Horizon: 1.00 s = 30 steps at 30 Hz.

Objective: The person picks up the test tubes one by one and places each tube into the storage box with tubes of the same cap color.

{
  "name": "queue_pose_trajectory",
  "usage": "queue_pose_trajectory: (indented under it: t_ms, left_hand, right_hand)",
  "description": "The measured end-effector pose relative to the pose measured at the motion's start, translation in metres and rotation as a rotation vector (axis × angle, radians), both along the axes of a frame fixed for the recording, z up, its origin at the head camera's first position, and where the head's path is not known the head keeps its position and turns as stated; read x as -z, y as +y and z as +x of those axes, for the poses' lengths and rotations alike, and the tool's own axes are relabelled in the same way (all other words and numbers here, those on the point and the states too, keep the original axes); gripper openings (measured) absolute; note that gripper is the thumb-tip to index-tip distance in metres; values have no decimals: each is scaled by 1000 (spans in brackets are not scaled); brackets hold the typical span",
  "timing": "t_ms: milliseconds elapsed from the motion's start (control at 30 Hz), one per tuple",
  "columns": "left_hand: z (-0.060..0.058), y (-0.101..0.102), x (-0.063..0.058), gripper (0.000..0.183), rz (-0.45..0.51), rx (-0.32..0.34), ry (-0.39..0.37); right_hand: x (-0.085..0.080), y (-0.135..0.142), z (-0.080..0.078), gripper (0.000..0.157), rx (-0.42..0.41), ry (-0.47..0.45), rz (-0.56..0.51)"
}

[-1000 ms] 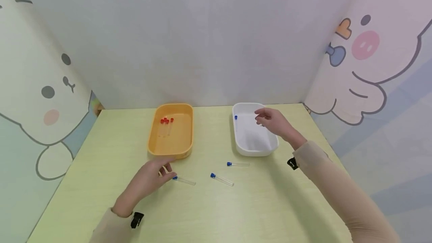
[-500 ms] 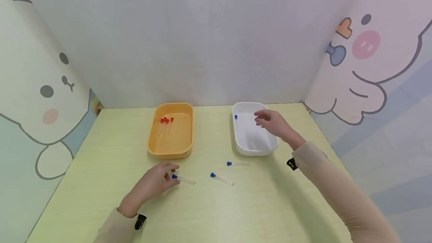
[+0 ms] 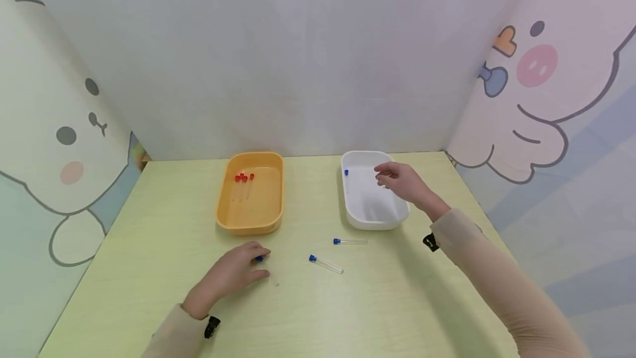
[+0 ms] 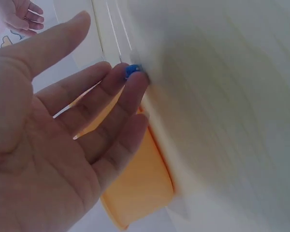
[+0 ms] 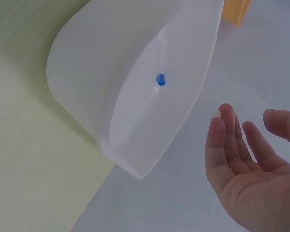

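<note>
My left hand (image 3: 233,272) is low over the table. Its fingertips are at the blue cap (image 4: 133,71) of a clear test tube, and the thumb stands apart from it. Most of that tube is hidden or too faint to make out. Two more blue-capped test tubes, one nearer (image 3: 326,264) and one farther (image 3: 350,242), lie to the right on the table. My right hand (image 3: 404,184) hovers over the right side of the white tray (image 3: 376,225), holding nothing, its fingers loosely bent. Inside that tray lies one blue-capped test tube (image 5: 161,79).
The yellow tray (image 3: 250,231) stands at the back left, with several red-capped test tubes (image 3: 244,179) in it. A grey-white curtain (image 3: 298,70) hangs behind the table (image 3: 318,314), and cartoon-printed cloths flank both sides.
My left hand has shifted slightly right and now covers most of the nearest tube. That tube has turned, its far end pointing more toward me. The right hand stays put.
</note>
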<state>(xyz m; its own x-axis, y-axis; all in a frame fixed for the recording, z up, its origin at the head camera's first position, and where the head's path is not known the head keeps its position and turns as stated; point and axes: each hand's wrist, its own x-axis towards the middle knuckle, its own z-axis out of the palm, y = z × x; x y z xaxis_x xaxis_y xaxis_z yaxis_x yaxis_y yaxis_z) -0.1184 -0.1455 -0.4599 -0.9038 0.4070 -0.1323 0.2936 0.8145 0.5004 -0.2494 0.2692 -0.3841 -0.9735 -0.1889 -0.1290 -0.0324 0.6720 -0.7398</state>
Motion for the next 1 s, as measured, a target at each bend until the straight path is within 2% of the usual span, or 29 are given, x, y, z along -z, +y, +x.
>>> queue_pose_trajectory:
  t_ms: [500, 800, 1000]
  left_hand:
    - [-4, 8, 10, 60, -15, 36, 88]
    - [2, 14, 6, 78, 0, -25, 26]
    - [6, 19, 5, 80, -22, -36, 14]
  right_hand:
    - [6, 4, -1, 37, 6, 22, 23]
    - [7, 13, -5, 38, 31, 34, 85]
    - [10, 19, -7, 38, 52, 39, 129]
